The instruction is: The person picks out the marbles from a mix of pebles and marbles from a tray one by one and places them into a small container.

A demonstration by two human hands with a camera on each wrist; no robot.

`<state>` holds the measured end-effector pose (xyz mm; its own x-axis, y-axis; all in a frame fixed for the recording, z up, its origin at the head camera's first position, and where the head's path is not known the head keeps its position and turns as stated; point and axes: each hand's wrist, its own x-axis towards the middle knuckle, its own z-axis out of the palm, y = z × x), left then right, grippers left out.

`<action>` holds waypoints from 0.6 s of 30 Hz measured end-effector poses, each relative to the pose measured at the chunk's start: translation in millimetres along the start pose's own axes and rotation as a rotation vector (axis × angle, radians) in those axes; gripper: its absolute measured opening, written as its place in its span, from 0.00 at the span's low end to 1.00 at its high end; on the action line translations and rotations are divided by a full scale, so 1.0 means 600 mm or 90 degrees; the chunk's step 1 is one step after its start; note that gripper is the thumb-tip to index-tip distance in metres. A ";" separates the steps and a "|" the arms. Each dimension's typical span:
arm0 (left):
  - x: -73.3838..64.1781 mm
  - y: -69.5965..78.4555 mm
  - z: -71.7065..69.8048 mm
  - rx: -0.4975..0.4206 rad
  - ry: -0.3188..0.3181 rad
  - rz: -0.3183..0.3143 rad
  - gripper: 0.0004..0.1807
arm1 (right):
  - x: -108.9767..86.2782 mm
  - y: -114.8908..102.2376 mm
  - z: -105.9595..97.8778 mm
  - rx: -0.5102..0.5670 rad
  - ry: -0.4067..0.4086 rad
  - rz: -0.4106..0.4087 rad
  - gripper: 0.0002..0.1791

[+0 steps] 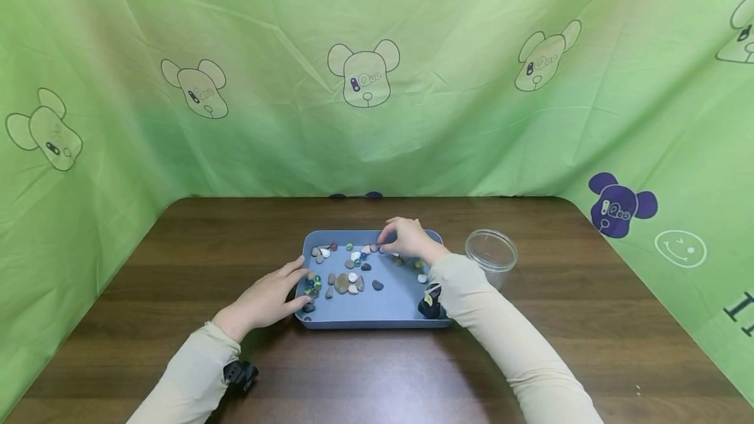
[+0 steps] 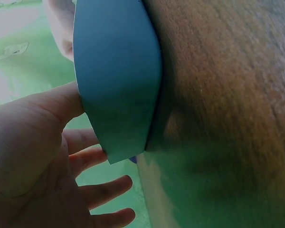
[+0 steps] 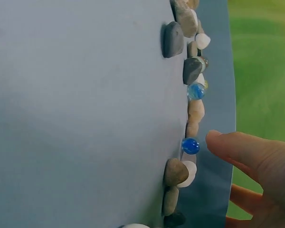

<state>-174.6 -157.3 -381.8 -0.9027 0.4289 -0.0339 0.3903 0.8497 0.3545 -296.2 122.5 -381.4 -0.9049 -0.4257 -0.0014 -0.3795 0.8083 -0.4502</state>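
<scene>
A shallow blue tray (image 1: 400,306) lies on the wooden table, with pebbles and glass marbles scattered in it. At its left wall, my left hand (image 1: 262,300) has its fingers spread, with the thumb reaching over the rim in the left wrist view. My right hand (image 1: 408,238) hovers at the far side of the tray, thumb and fingers bent loosely. Seen from the right wrist, the thumb (image 3: 242,149) points at a dark blue marble (image 3: 190,146) with a gap between them. Brown pebbles (image 3: 175,172) and a light blue marble (image 3: 196,91) lie near it. I see nothing held in either hand.
A clear round container (image 1: 491,250) stands right of the tray, partly behind the right sleeve (image 1: 501,326). A large brown pebble (image 1: 341,283) lies among smaller stones left of the tray's middle. Green printed cloth (image 1: 365,149) hangs around the wooden table (image 1: 353,371).
</scene>
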 end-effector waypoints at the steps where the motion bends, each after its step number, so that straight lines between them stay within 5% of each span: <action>1: 0.000 0.000 0.000 -0.002 -0.001 -0.003 0.29 | 0.001 0.000 0.002 -0.005 -0.002 0.003 0.06; 18: 0.001 -0.001 0.001 -0.008 -0.002 -0.008 0.29 | -0.001 -0.005 0.012 -0.055 0.005 0.018 0.06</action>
<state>-175.3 -157.2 -382.7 -0.9072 0.4187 -0.0420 0.3761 0.8515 0.3653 -293.0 117.6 -386.7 -0.9166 -0.3998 -0.0058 -0.3693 0.8520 -0.3712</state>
